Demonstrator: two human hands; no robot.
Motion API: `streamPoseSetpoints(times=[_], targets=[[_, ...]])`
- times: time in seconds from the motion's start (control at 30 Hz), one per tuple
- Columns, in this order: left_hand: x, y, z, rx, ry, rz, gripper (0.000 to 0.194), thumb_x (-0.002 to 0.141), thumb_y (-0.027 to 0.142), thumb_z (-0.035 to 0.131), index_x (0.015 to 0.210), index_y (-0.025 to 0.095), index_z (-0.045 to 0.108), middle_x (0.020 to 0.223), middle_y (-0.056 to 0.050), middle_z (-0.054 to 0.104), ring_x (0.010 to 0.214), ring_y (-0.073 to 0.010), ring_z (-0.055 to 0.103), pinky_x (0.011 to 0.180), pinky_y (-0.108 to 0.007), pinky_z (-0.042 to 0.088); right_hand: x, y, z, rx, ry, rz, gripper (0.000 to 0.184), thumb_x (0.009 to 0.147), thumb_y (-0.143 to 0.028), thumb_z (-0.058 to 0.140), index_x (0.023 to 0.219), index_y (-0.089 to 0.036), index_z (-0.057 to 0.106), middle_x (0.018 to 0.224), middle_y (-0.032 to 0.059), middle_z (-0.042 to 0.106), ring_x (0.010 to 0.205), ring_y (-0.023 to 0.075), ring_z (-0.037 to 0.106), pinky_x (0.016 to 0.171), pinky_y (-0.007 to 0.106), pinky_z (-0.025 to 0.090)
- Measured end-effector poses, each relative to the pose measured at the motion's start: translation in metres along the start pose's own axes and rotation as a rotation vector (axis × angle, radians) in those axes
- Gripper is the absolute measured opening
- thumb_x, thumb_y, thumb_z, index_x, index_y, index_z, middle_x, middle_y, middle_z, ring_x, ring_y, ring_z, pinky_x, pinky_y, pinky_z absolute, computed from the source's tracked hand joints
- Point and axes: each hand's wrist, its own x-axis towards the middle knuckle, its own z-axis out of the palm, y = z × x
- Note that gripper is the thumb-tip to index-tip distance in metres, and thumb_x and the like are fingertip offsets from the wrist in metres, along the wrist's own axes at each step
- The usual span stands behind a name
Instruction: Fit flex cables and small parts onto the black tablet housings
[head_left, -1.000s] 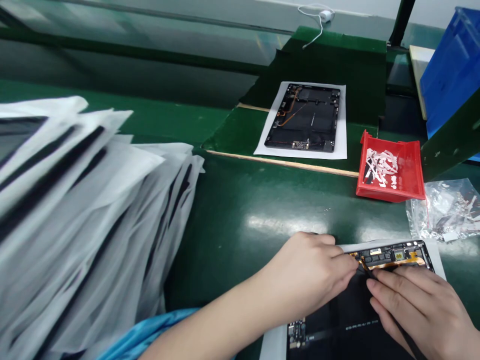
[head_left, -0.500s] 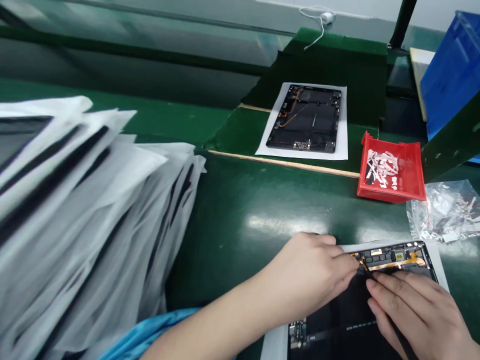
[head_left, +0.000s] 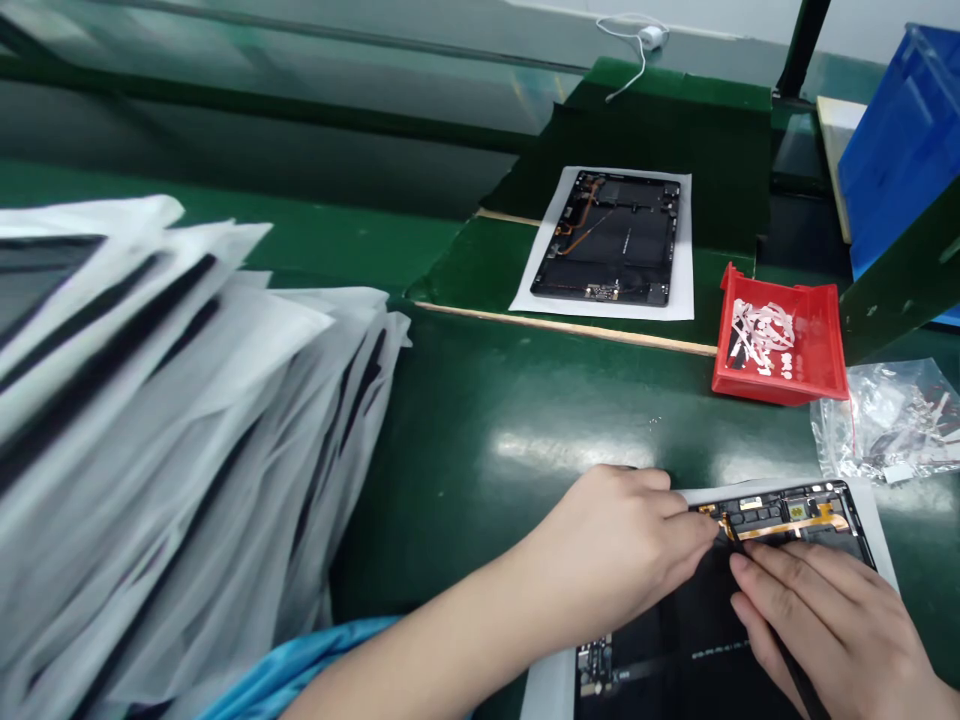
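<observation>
a thin black tool (head_left: 780, 645) is gripped by the right hand (head_left: 832, 625), fingers closed round it, its long axis slanting up and away from the wrist so that the tip meets the orange flex cable (head_left: 787, 528) just beyond the fingertips. the left hand (head_left: 626, 545) is pinched together on the same spot from the other side, its fingertips touching the opened tablet (head_left: 705, 630), which is lain under both hands. the cable is run along the tablet's far edge, away to the right of the tip, and both hands are about equally near its end.
</observation>
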Motion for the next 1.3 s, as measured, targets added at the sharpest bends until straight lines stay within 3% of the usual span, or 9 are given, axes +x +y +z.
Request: streamPoseSetpoints(times=[0.33, 0.7, 1.03, 1.3], targets=[[0.0007, 0.0008, -0.0015, 0.064, -0.012, 0.020, 0.028, 0.103, 0.024, 0.045, 0.091, 0.020, 0.069, 0.064, 0.002, 0.064, 0.056, -0.0150, 0.052, 0.049, -0.029, 0.037, 0.0037, -0.0072, -0.0020, -0.169, -0.069, -0.147, 0.034, 0.102, -0.010, 0.044, 0.093, -0.012, 0.076, 0.089, 0.0077, 0.081, 0.075, 0.0185, 0.073, 0.069, 0.032, 0.051], [0.0003, 0.0012, -0.0022, 0.098, -0.006, 0.030, 0.024, 0.102, 0.024, 0.048, 0.091, 0.019, 0.068, 0.064, 0.001, 0.064, 0.057, -0.0152, 0.054, 0.049, -0.027, 0.037, 0.0014, -0.0067, 0.0006, -0.064, -0.007, -0.054, 0.032, 0.103, -0.015, 0.046, 0.092, -0.017, 0.076, 0.086, 0.0000, 0.081, 0.075, 0.0147, 0.074, 0.070, 0.030, 0.054], [-0.0023, 0.0017, -0.0003, 0.144, -0.002, 0.054, 0.018, 0.100, 0.024, 0.052, 0.100, 0.018, 0.070, 0.064, 0.001, 0.063, 0.057, -0.0163, 0.054, 0.047, -0.030, 0.038, -0.0001, -0.0063, 0.0017, -0.052, 0.013, -0.048, 0.027, 0.101, -0.015, 0.052, 0.092, -0.017, 0.077, 0.086, 0.0006, 0.081, 0.076, 0.0153, 0.074, 0.070, 0.029, 0.055], [-0.0006, 0.0023, 0.0001, 0.093, 0.016, 0.051, 0.025, 0.102, 0.020, 0.046, 0.092, 0.017, 0.069, 0.064, 0.002, 0.064, 0.056, -0.0160, 0.053, 0.048, -0.030, 0.038, -0.0017, -0.0069, 0.0026, -0.094, 0.005, -0.060, 0.034, 0.105, -0.018, 0.045, 0.093, -0.017, 0.077, 0.090, 0.0027, 0.081, 0.078, 0.0157, 0.072, 0.072, 0.030, 0.053]])
